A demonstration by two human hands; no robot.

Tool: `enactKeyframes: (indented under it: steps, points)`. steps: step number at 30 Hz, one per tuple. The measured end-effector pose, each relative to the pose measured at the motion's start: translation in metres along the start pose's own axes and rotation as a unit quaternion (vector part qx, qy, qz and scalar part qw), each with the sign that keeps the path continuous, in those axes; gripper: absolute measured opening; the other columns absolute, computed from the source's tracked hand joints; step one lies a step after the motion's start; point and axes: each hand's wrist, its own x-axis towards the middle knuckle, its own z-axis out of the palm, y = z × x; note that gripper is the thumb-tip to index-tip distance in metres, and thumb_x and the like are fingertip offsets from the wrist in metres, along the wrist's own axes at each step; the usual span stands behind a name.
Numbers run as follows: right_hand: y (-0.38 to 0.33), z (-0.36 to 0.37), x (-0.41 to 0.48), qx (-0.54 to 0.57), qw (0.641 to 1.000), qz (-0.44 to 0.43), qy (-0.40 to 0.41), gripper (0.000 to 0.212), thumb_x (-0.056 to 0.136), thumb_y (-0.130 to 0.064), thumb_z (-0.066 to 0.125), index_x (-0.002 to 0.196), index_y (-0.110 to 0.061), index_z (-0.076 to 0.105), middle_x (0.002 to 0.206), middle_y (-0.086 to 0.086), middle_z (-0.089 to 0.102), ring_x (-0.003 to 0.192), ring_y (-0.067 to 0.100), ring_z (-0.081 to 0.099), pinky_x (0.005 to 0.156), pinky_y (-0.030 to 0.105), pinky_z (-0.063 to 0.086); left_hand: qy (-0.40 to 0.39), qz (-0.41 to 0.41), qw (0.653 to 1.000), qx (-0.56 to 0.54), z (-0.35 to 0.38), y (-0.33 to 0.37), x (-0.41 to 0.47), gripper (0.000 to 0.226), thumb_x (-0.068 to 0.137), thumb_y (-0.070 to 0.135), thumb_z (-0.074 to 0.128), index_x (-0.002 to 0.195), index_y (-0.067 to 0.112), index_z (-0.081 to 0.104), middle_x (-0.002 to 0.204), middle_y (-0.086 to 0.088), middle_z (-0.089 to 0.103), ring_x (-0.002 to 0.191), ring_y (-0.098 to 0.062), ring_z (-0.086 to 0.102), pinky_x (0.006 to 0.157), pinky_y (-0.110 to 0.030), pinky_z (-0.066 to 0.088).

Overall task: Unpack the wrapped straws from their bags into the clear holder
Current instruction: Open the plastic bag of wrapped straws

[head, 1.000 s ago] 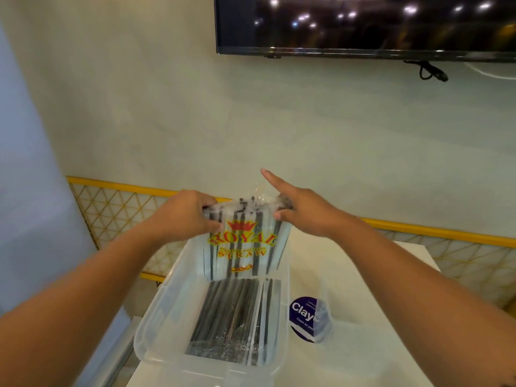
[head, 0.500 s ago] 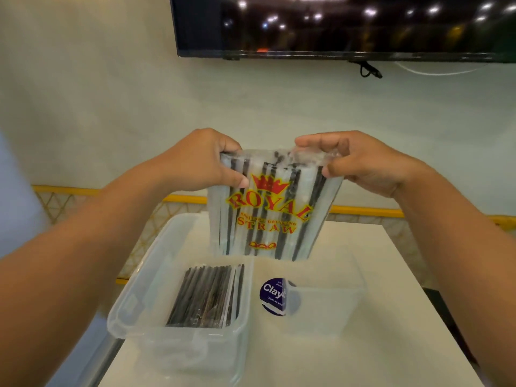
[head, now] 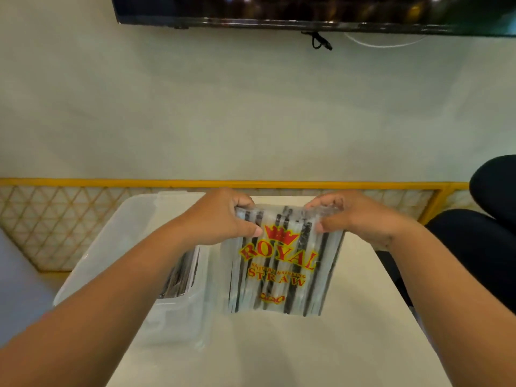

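Left hand (head: 223, 219) and right hand (head: 354, 216) each pinch a top corner of the straw bag (head: 282, 263), held upright over the table (head: 279, 353). Clear holder (head: 117, 247) just left, straws (head: 181, 277) inside.

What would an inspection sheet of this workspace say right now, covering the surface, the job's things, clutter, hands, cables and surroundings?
Surface: white table, pale plain top.
Job's things: straw bag printed ROYAL STRAW, held upright beside the clear holder; wrapped straws lie inside the holder. Cannot tell whether the bag's bottom touches the table.
Clutter: nothing seen.
Hands: left hand grips the bag's top left corner; right hand grips its top right corner.
Cables: black cable dangles below the screen; white cable runs along the wall beside it.
Surroundings: yellow-framed lattice panel behind the table; black object, possibly a chair, at the right.
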Motion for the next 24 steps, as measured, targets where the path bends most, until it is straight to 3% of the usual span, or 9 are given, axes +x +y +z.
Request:
enactKeyframes:
  steps: [3, 7, 11, 15, 19, 21, 24]
  points:
    - [0.027, 0.005, -0.006, 0.041, 0.998, 0.028, -0.024, 0.03, 0.063, -0.009, 0.067, 0.092, -0.017, 0.071, 0.094, 0.002, 0.074, 0.09, 0.015, 0.069, 0.076, 0.02, 0.052, -0.015, -0.005, 1.0, 0.004, 0.025, -0.01, -0.006, 0.026, 0.069, 0.025, 0.081, 0.057, 0.026, 0.058, 0.056, 0.013, 0.053, 0.047, 0.004, 0.047, 0.044, -0.011, 0.03]
    - [0.056, 0.019, -0.009, 0.073, 0.994, 0.068, -0.049, 0.03, 0.065, -0.009, 0.065, 0.094, -0.011, 0.071, 0.093, 0.007, 0.074, 0.088, 0.02, 0.069, 0.078, 0.027, 0.054, -0.029, -0.035, 0.999, -0.014, 0.054, -0.03, -0.016, 0.02, 0.071, 0.025, 0.08, 0.063, 0.018, 0.063, 0.064, 0.004, 0.056, 0.06, -0.007, 0.05, 0.057, -0.022, 0.036]
    - [0.082, 0.04, -0.012, 0.075, 0.99, 0.109, -0.047, 0.034, 0.064, -0.013, 0.068, 0.098, -0.009, 0.07, 0.098, 0.01, 0.071, 0.093, 0.021, 0.066, 0.089, 0.034, 0.05, -0.029, -0.065, 0.997, -0.025, 0.077, -0.053, -0.027, 0.021, 0.072, 0.025, 0.079, 0.066, 0.012, 0.063, 0.069, 0.0, 0.057, 0.063, -0.01, 0.051, 0.058, -0.023, 0.036]
    - [0.102, 0.062, -0.017, 0.053, 0.989, 0.13, -0.044, 0.024, 0.065, -0.015, 0.07, 0.089, -0.013, 0.069, 0.092, 0.008, 0.069, 0.088, 0.017, 0.064, 0.084, 0.03, 0.048, -0.019, -0.094, 0.995, -0.023, 0.099, -0.073, -0.036, 0.023, 0.07, 0.022, 0.081, 0.081, 0.014, 0.063, 0.089, 0.001, 0.057, 0.083, -0.014, 0.055, 0.071, -0.024, 0.043]
    - [0.115, 0.077, -0.021, 0.024, 0.986, 0.164, -0.023, 0.016, 0.08, -0.003, 0.068, 0.086, -0.018, 0.067, 0.088, 0.002, 0.066, 0.086, 0.016, 0.061, 0.082, 0.028, 0.047, -0.027, -0.142, 0.987, -0.062, 0.116, -0.089, -0.047, 0.032, 0.07, 0.02, 0.08, 0.099, 0.015, 0.067, 0.098, 0.003, 0.065, 0.09, -0.013, 0.062, 0.08, -0.027, 0.05]
    - [0.115, 0.082, -0.023, -0.028, 0.986, 0.162, 0.006, 0.018, 0.082, -0.008, 0.066, 0.098, -0.015, 0.065, 0.098, 0.001, 0.062, 0.093, 0.015, 0.058, 0.077, 0.02, 0.043, -0.02, -0.16, 0.984, -0.078, 0.122, -0.092, -0.053, 0.027, 0.071, 0.02, 0.079, 0.096, 0.016, 0.069, 0.094, 0.001, 0.069, 0.087, -0.011, 0.064, 0.077, -0.026, 0.051]
    - [0.11, 0.092, -0.031, -0.15, 0.974, 0.106, 0.132, 0.037, 0.084, -0.016, 0.064, 0.12, -0.02, 0.056, 0.116, -0.007, 0.046, 0.106, 0.006, 0.046, 0.079, 0.014, 0.034, 0.029, -0.162, 0.982, -0.09, 0.126, -0.091, -0.062, 0.013, 0.073, 0.019, 0.077, 0.083, 0.021, 0.069, 0.08, 0.007, 0.068, 0.076, -0.006, 0.062, 0.069, -0.021, 0.049]
